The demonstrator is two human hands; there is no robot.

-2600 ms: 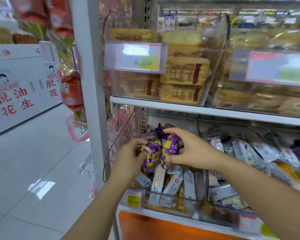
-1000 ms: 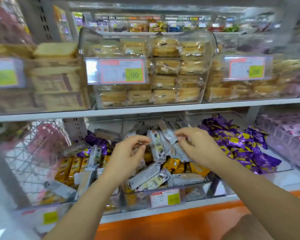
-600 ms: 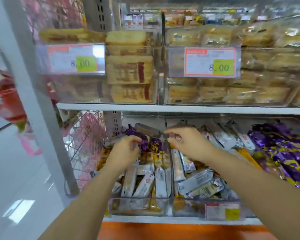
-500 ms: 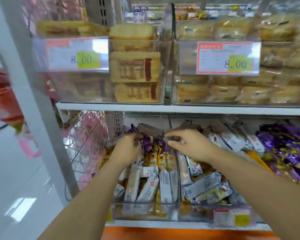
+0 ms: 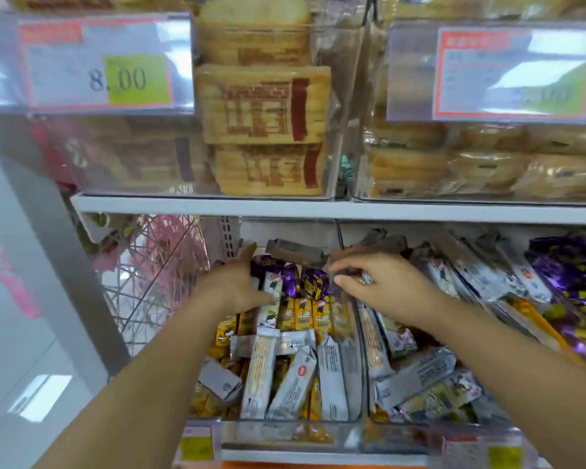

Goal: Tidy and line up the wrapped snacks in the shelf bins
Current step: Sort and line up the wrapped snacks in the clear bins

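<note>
Left grip: reaches into the back of a clear bin, thumb raised wide, fingers laid loosely against a white snack bar; it clasps nothing.
Right grip: fingers curled, forefinger tip at the end of a grey wrapper; I cannot tell whether it has hold of it.
Snacks between the grips: purple wrapped snacks stand bunched at the back of the bin, just below the grey wrapper, which lies crosswise on top.
Snacks nearer the front: a row of yellow bars stands side by side; in front of them long white bars lie lengthwise, some askew.
Neighbouring bin: under the right forearm, white and silver packets lie jumbled at many angles.
Far right: a heap of purple packets.
Shelf: a white board just above the grips carries clear boxes of wrapped cakes.
Price label: reads 8.00 on a green patch.
Room: a wire basket hangs left of the bin; beyond it, a pale glossy floor.
</note>
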